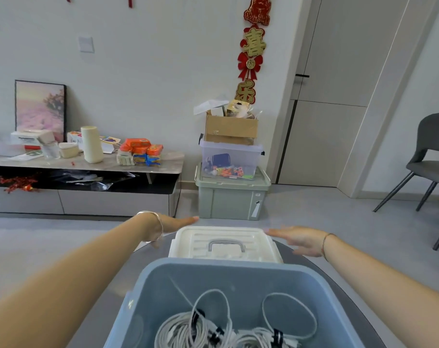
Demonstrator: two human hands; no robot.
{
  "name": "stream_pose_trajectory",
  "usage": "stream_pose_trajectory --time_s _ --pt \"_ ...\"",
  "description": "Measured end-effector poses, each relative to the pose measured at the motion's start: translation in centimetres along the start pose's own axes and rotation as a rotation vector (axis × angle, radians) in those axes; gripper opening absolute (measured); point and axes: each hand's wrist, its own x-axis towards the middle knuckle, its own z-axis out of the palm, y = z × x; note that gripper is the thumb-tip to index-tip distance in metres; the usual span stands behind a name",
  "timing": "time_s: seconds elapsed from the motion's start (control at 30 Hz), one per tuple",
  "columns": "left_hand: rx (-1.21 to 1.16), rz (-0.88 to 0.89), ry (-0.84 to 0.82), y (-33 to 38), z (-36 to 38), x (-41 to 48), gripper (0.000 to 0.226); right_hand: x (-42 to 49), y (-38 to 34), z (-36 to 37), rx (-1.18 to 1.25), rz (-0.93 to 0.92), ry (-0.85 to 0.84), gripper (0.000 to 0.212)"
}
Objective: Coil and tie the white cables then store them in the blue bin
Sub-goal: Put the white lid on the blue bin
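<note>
The blue bin [228,272] stands open right in front of me on a dark round table. Inside it lie several coiled white cables [208,330] bound with black ties. Just behind the bin lies its white lid [226,243] with a grey handle. My left hand [174,222] is stretched out flat at the lid's left far corner, fingers straight. My right hand [296,238] reaches with straight fingers to the lid's right edge. Neither hand grips anything; whether they touch the lid I cannot tell.
The dark round table [303,257] carries the bin and lid. Beyond it stand a stack of a green crate [232,199], a clear box and a cardboard box, a low cluttered sideboard [88,164] at left, and a grey chair [431,156] at right.
</note>
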Motion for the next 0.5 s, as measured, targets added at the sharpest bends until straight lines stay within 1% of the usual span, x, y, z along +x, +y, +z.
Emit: stream_pose_trajectory --time_s 0.03,0.1,0.13,0.17,0.23,0.27,0.3,0.33,0.43,0.47,0.5 --pt "0.027 -0.01 -0.018 -0.2 0.3 0.9 0.09 0.8 0.6 0.3 0.007 0.025 -0.019 0.084" --pt "0.073 -0.029 -0.029 -0.4 0.8 2.7 0.088 2.9 1.6 0.9 0.011 0.061 -0.035 0.115" --pt "0.098 -0.042 -0.025 -0.5 1.0 2.8 0.088 3.2 1.9 1.2 -0.014 0.083 -0.036 0.125" --pt "0.123 -0.038 -0.034 -0.4 1.2 3.5 0.086 4.2 2.3 1.4 -0.033 0.095 -0.032 0.124" --pt "0.156 -0.025 -0.052 -0.4 1.7 3.9 0.078 5.1 2.7 1.9 -0.036 0.08 -0.033 0.103" --pt "0.147 -0.017 -0.06 -0.4 2.0 4.0 0.074 5.6 3.0 2.0 -0.026 0.055 -0.026 0.1" --pt "0.137 -0.006 -0.068 -0.6 2.2 4.7 0.074 6.1 3.3 2.2 -0.011 0.027 -0.037 0.101" --pt "0.131 0.009 -0.07 -0.9 2.4 5.6 0.079 6.4 3.5 2.5 0.01 0.002 -0.037 0.104" --pt "0.164 0.05 0.014 -1.7 3.0 7.9 0.122 7.8 4.1 2.8 0.071 -0.03 0.047 0.103" --pt "0.137 0.046 0.047 -2.0 3.1 8.5 0.125 7.9 4.2 2.8 0.093 -0.046 0.066 0.101" --pt "0.103 0.054 0.077 -2.0 3.3 9.1 0.118 8.0 4.3 2.6 0.111 -0.064 0.081 0.098"
